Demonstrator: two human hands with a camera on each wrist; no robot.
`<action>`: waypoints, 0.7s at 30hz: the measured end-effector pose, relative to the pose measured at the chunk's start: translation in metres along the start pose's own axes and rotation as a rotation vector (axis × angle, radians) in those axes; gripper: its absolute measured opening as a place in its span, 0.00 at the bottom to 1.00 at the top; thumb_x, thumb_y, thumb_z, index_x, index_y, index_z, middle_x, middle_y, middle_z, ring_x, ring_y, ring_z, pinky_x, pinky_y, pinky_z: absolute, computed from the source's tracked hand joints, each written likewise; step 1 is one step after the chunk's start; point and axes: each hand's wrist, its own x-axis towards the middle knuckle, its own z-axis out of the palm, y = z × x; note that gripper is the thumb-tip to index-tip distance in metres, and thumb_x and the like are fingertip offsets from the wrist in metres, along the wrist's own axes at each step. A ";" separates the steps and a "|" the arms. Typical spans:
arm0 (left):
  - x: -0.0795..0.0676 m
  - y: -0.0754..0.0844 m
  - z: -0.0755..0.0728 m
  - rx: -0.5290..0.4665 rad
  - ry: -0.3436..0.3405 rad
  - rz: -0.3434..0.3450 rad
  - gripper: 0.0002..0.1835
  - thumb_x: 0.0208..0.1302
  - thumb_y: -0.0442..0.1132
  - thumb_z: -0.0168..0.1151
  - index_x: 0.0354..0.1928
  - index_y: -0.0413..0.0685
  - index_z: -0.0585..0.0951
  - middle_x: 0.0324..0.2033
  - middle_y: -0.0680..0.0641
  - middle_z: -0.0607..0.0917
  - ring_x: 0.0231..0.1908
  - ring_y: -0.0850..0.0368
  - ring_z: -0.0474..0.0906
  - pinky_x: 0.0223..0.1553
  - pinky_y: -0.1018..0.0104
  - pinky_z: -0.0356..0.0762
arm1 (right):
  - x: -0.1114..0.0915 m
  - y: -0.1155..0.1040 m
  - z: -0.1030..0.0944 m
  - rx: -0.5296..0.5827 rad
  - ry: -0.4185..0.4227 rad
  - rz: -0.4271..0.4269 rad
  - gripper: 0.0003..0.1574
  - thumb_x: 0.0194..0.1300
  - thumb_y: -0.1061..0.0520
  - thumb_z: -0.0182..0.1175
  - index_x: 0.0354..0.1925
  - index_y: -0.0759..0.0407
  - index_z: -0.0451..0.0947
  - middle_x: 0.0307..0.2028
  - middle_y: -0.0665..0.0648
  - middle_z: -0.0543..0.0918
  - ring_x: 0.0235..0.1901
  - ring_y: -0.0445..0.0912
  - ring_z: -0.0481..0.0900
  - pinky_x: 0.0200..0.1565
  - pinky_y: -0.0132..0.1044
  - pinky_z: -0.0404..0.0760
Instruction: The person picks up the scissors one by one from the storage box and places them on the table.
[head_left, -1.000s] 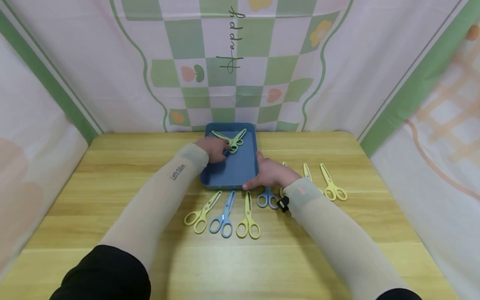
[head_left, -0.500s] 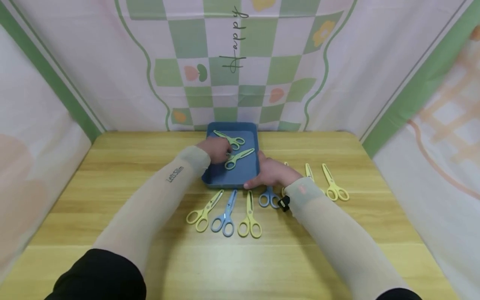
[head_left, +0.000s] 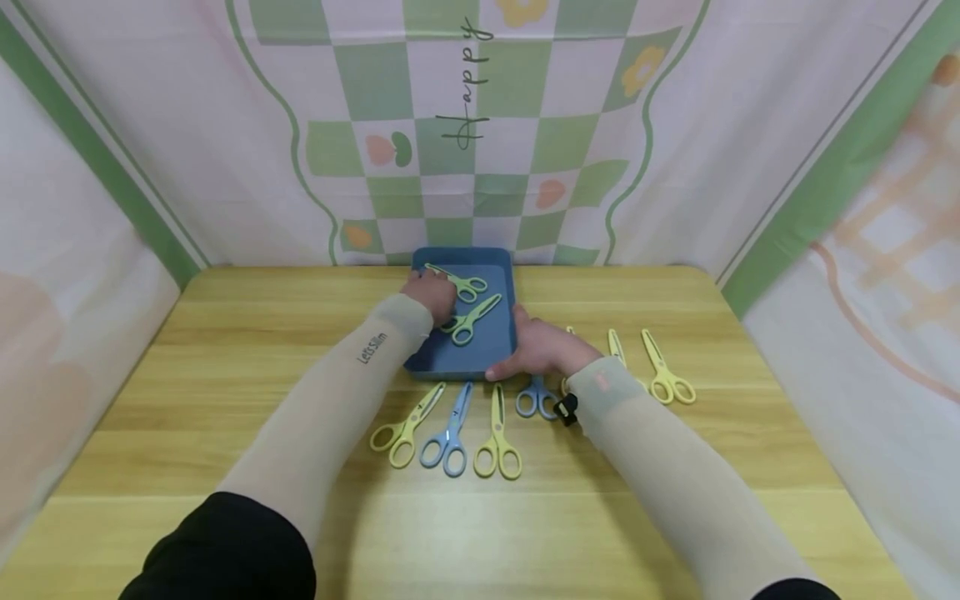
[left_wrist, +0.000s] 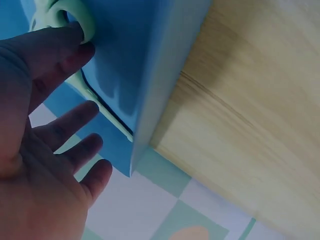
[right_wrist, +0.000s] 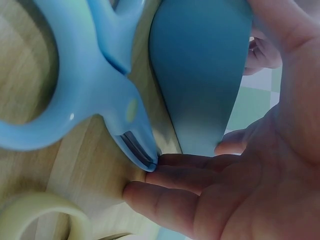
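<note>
A blue tray (head_left: 491,354) lies at the table's back edge with two pairs of green scissors inside. The upper green scissors (head_left: 467,288) point left; my left hand (head_left: 432,295) covers part of them. Nearer me, the lower green scissors (head_left: 476,318) point up and right. In the left wrist view, thumb and forefinger pinch a green scissors handle ring (left_wrist: 87,22); the other fingers spread loosely. At the tray's near right corner, my right hand (head_left: 542,343) holds it, thumb across the front wall and fingers along the side. Its fingertips are close to blue scissors (right_wrist: 87,80).
In front of the tray lie yellow scissors (head_left: 406,429), blue scissors (head_left: 450,437) and more yellow scissors (head_left: 497,442). Right of my hand are further yellow scissors (head_left: 663,371), some partly hidden by the wrist. A patterned cloth (head_left: 510,133) hangs behind the wooden table (head_left: 435,533).
The lower green scissors have come down from beside the upper pair towards the tray's middle. My left hand has shifted slightly left. My right hand stays at the tray corner.
</note>
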 end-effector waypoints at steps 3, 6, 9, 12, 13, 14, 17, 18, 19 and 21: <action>0.000 0.002 0.000 0.008 -0.013 -0.009 0.17 0.73 0.39 0.53 0.58 0.46 0.82 0.65 0.41 0.72 0.65 0.40 0.63 0.67 0.43 0.53 | -0.001 -0.001 -0.001 0.000 -0.008 0.001 0.89 0.45 0.33 0.78 0.76 0.72 0.28 0.67 0.79 0.62 0.65 0.64 0.66 0.65 0.52 0.64; 0.002 0.002 0.001 0.010 -0.026 -0.018 0.16 0.72 0.40 0.56 0.57 0.47 0.82 0.63 0.42 0.74 0.64 0.41 0.64 0.66 0.43 0.54 | -0.001 -0.001 -0.001 0.004 -0.019 0.003 0.90 0.46 0.33 0.78 0.76 0.72 0.27 0.68 0.80 0.60 0.66 0.64 0.65 0.66 0.52 0.63; 0.004 0.002 0.003 0.003 -0.036 -0.026 0.15 0.70 0.41 0.58 0.56 0.47 0.83 0.61 0.43 0.77 0.63 0.42 0.65 0.65 0.43 0.55 | -0.001 -0.001 -0.001 -0.007 -0.022 0.010 0.89 0.47 0.32 0.77 0.76 0.72 0.26 0.68 0.80 0.59 0.67 0.65 0.64 0.66 0.52 0.62; 0.005 0.001 0.004 -0.016 -0.043 -0.033 0.15 0.70 0.39 0.58 0.55 0.47 0.83 0.63 0.42 0.76 0.65 0.41 0.62 0.67 0.43 0.53 | -0.001 0.000 -0.001 -0.022 -0.020 0.017 0.89 0.47 0.32 0.76 0.76 0.71 0.27 0.68 0.80 0.60 0.67 0.65 0.63 0.66 0.52 0.62; 0.005 0.001 0.005 -0.019 -0.047 -0.034 0.14 0.70 0.39 0.58 0.54 0.47 0.83 0.64 0.42 0.75 0.66 0.41 0.62 0.67 0.43 0.53 | -0.001 -0.001 -0.001 -0.026 -0.021 0.018 0.89 0.47 0.31 0.76 0.76 0.71 0.27 0.68 0.80 0.60 0.67 0.65 0.63 0.66 0.53 0.62; 0.005 0.000 0.005 -0.025 -0.048 -0.033 0.14 0.70 0.39 0.58 0.53 0.47 0.84 0.64 0.42 0.75 0.66 0.41 0.61 0.67 0.43 0.52 | -0.001 -0.001 -0.001 -0.028 -0.021 0.017 0.88 0.47 0.32 0.76 0.76 0.72 0.27 0.68 0.80 0.60 0.67 0.65 0.63 0.66 0.53 0.62; 0.006 -0.002 0.007 -0.019 -0.043 -0.021 0.13 0.69 0.40 0.58 0.51 0.47 0.84 0.65 0.41 0.72 0.67 0.40 0.59 0.68 0.42 0.50 | -0.001 -0.001 -0.001 -0.035 -0.019 0.012 0.88 0.48 0.32 0.76 0.75 0.72 0.27 0.68 0.80 0.60 0.67 0.65 0.63 0.67 0.53 0.62; 0.006 -0.003 0.007 -0.019 -0.040 -0.018 0.13 0.69 0.40 0.57 0.49 0.47 0.85 0.66 0.41 0.72 0.67 0.40 0.59 0.68 0.41 0.50 | -0.001 -0.001 -0.001 -0.037 -0.019 0.010 0.88 0.48 0.32 0.76 0.75 0.73 0.27 0.68 0.80 0.59 0.67 0.66 0.63 0.67 0.53 0.62; 0.006 -0.005 0.007 -0.018 -0.036 -0.014 0.12 0.69 0.40 0.56 0.47 0.47 0.86 0.66 0.41 0.71 0.67 0.40 0.58 0.68 0.41 0.49 | -0.001 -0.001 -0.001 -0.038 -0.019 0.008 0.88 0.48 0.32 0.76 0.75 0.73 0.27 0.68 0.81 0.59 0.67 0.66 0.63 0.67 0.53 0.62; 0.006 -0.007 0.006 -0.028 -0.024 -0.010 0.11 0.68 0.39 0.54 0.42 0.47 0.86 0.66 0.41 0.70 0.68 0.39 0.56 0.68 0.40 0.49 | -0.002 -0.001 -0.001 -0.037 -0.018 0.008 0.88 0.48 0.32 0.76 0.75 0.73 0.27 0.68 0.81 0.59 0.67 0.66 0.62 0.67 0.53 0.61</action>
